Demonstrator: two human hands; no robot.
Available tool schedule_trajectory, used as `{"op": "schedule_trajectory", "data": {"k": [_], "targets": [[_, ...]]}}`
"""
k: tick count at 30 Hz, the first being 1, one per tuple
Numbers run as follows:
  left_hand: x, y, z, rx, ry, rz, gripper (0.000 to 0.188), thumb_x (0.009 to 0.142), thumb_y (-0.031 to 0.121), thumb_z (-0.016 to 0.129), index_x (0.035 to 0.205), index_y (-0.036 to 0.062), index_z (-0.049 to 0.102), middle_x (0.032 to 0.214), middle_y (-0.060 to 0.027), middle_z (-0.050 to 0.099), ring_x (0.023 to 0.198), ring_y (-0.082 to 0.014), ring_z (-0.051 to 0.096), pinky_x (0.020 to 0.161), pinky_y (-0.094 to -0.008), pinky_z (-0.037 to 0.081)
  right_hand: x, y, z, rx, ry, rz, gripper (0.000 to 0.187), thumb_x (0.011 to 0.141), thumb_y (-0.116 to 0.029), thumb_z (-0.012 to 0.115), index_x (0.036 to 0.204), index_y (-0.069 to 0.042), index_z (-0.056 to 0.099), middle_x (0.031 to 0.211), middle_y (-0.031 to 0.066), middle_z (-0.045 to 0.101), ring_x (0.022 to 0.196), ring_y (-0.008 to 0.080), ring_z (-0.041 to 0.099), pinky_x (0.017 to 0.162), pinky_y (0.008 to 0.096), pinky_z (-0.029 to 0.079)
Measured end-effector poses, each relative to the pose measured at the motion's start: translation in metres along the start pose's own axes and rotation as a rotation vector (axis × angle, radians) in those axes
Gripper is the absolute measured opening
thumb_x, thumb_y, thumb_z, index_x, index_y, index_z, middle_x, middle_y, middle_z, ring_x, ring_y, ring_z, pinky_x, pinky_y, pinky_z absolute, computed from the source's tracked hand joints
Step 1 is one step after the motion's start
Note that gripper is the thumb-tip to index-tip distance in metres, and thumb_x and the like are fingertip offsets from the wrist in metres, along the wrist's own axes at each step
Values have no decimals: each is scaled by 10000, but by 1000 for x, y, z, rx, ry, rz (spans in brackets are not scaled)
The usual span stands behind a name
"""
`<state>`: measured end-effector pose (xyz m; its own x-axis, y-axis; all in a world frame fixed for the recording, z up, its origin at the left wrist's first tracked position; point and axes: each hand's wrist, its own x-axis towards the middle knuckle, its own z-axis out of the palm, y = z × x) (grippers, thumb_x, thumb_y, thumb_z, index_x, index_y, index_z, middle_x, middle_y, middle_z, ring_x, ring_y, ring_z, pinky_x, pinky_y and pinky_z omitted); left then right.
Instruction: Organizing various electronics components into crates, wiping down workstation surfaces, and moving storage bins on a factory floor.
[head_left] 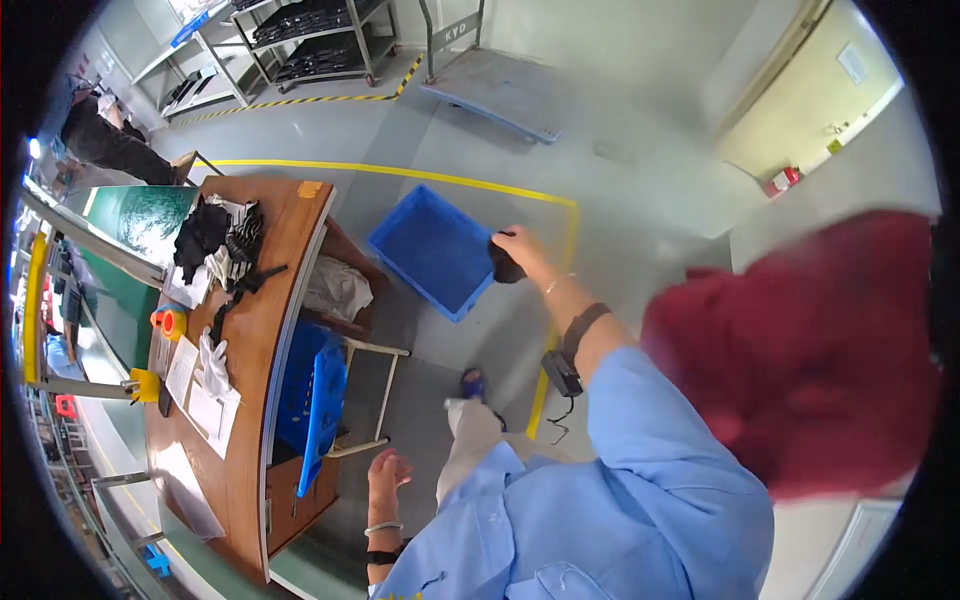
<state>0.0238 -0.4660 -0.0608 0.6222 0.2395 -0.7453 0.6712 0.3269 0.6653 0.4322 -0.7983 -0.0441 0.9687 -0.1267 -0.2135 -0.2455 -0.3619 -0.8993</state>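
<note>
My right hand [522, 248] reaches out over the near edge of a blue plastic bin [430, 250] on the floor and is closed on a small dark object [504, 268]. My left hand [387, 468] hangs low beside my leg, fingers loosely apart, holding nothing, close to a blue chair [322, 400]. I wear a light blue coat, with a dark band and a small device on the right wrist. A blurred dark red shape [810, 350] fills the right side of the view.
A brown wooden workbench [262, 330] at left carries black parts, white gloves, papers and an orange tape roll [171, 322]. Yellow floor lines frame the area. A flat cart [495, 90], shelving racks [320, 35] and another person [100, 135] stand farther back.
</note>
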Motion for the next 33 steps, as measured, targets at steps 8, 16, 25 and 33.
{"op": "schedule_trajectory", "data": {"k": [8, 16, 25, 33], "targets": [[131, 137, 176, -167, 41, 95, 451, 903, 403, 517, 1220, 86, 470, 1100, -80, 568, 930, -188, 575, 690, -386, 505, 27, -52, 64, 129, -785, -50, 363, 797, -296, 608, 994, 8, 625, 949, 122, 638, 881, 185, 579, 799, 311, 448], [244, 259, 400, -825, -413, -65, 426, 945, 430, 368, 1231, 146, 506, 1186, -37, 564, 1088, -213, 542, 922, -393, 450, 141, -38, 7, 207, -719, 78, 319, 846, -257, 554, 1016, 10, 596, 961, 137, 631, 907, 244, 585, 803, 326, 444], [349, 306, 572, -1233, -175, -4, 383, 937, 409, 371, 1150, 146, 549, 1074, -41, 617, 995, -210, 592, 869, -390, 482, 354, -35, -48, -417, -769, -728, 379, 853, -261, 570, 1107, 12, 503, 974, 158, 569, 955, 337, 524, 891, 406, 388], [343, 320, 576, -1444, 270, 248, 374, 932, 400, 415, 1143, 120, 546, 1046, -77, 622, 949, -231, 614, 830, -401, 508, 421, -87, 10, -101, -1567, -8, 418, 904, -315, 552, 1196, -22, 489, 1011, 61, 565, 906, 190, 555, 802, 291, 440]]}}
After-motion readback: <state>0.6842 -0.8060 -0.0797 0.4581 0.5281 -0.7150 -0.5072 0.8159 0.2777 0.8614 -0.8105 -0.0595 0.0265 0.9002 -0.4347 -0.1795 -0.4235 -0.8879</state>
